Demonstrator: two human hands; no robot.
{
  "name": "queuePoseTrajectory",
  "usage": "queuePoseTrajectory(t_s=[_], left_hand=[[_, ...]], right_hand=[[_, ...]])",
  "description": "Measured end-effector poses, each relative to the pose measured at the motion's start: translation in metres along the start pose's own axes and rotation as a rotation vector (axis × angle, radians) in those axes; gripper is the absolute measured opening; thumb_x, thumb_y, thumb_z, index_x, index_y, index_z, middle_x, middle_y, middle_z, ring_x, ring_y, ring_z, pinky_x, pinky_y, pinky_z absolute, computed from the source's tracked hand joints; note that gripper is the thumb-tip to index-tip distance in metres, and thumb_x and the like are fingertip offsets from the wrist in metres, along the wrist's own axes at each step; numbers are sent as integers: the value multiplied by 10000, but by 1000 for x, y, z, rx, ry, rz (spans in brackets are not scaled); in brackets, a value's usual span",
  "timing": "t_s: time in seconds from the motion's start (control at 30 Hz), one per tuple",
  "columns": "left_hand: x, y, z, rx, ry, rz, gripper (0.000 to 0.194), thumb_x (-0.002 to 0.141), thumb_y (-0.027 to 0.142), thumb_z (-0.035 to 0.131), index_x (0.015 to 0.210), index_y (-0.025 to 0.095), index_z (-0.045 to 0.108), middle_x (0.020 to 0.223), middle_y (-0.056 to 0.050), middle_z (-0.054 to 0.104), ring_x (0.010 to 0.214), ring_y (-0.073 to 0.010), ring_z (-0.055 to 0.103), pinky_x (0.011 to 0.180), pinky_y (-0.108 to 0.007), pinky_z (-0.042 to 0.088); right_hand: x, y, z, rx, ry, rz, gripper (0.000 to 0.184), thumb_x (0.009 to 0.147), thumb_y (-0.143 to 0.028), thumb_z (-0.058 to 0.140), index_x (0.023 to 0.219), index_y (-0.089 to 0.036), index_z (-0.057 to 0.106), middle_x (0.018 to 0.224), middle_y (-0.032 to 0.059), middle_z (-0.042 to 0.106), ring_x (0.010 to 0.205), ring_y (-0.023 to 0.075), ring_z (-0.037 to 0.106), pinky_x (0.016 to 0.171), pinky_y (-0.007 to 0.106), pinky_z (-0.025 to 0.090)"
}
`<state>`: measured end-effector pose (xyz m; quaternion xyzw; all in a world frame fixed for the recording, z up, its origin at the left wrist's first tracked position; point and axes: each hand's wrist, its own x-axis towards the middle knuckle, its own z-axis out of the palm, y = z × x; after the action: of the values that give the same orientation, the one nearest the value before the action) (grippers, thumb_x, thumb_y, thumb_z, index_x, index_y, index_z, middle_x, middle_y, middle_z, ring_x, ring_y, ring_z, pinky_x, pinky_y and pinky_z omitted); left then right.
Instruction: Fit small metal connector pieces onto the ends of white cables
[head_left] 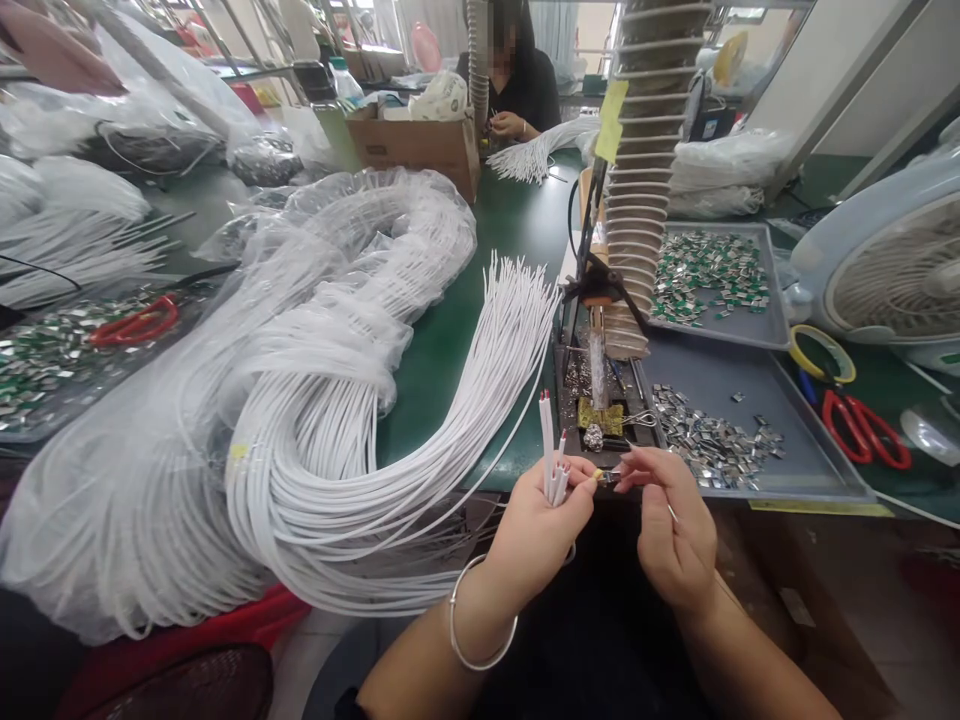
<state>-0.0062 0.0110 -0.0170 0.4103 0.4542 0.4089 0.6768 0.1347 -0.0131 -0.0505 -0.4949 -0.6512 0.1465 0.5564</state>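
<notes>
My left hand [536, 535], with a bangle on its wrist, is closed round several white cables [548, 430] whose cut ends show red wires. At its fingertips sits a small metal connector [609, 477] with a yellowish part. From the right, my right hand [675, 535] pinches at this connector with thumb and fingers; its exact grip is partly hidden. Just beyond both hands stands a soldering stand [600, 415] with a yellow pad and a metal clip. A large bundle of white cables [322, 500], partly in clear plastic, curves across the table to my left.
On the right are a grey tray of metal connectors [712, 440], a tray of green-and-silver pieces [709, 275], red-handled scissors [862, 430], yellow tape [825, 352] and a fan [892, 260]. A ribbed hose [645, 180] hangs over the stand. A co-worker [525, 80] sits opposite, behind a cardboard box [412, 145].
</notes>
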Motion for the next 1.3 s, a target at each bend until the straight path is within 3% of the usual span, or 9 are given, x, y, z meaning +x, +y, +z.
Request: queuePoseTrajectory(t_s=[0.1, 0.2, 0.5, 1.03, 1.3], left_hand=[[2, 3, -1, 5, 11, 16, 181, 727, 254, 632, 675, 160, 487, 804, -12, 555, 560, -66, 382, 526, -228, 295], [3, 7, -3, 18, 15, 14, 179, 737, 269, 626, 690, 162, 490, 833, -19, 568, 535, -59, 370, 503, -229, 278], [5, 13, -1, 4, -11, 12, 138, 749, 252, 604, 747, 155, 507, 780, 0, 547, 521, -51, 352, 492, -221, 265], [10, 21, -2, 15, -31, 61, 99, 789, 245, 596, 771, 168, 536, 788, 3, 548, 606, -87, 418, 590, -233, 349], [11, 25, -2, 46, -19, 43, 69, 805, 233, 579, 823, 175, 547, 749, 16, 527, 584, -85, 410, 563, -227, 349]], right_hand=[[-3, 1, 3, 104, 83, -5, 306, 931, -194, 383, 1227, -226, 456, 999, 80, 645, 792, 167, 663, 649, 346, 590], [-2, 0, 4, 82, 116, -22, 266, 933, -179, 396, 1176, -228, 491, 966, 64, 690, 770, 163, 688, 664, 343, 598], [10, -4, -3, -33, -5, -181, 249, 885, -96, 457, 1042, -225, 602, 999, 74, 688, 940, 194, 670, 774, 376, 580], [24, -4, 2, -107, 49, -248, 214, 877, -106, 466, 995, -207, 613, 981, 78, 675, 918, 194, 661, 762, 365, 572], [29, -4, 4, -95, 46, -279, 241, 854, -57, 472, 1010, -183, 606, 1008, 88, 656, 956, 180, 640, 802, 340, 554]])
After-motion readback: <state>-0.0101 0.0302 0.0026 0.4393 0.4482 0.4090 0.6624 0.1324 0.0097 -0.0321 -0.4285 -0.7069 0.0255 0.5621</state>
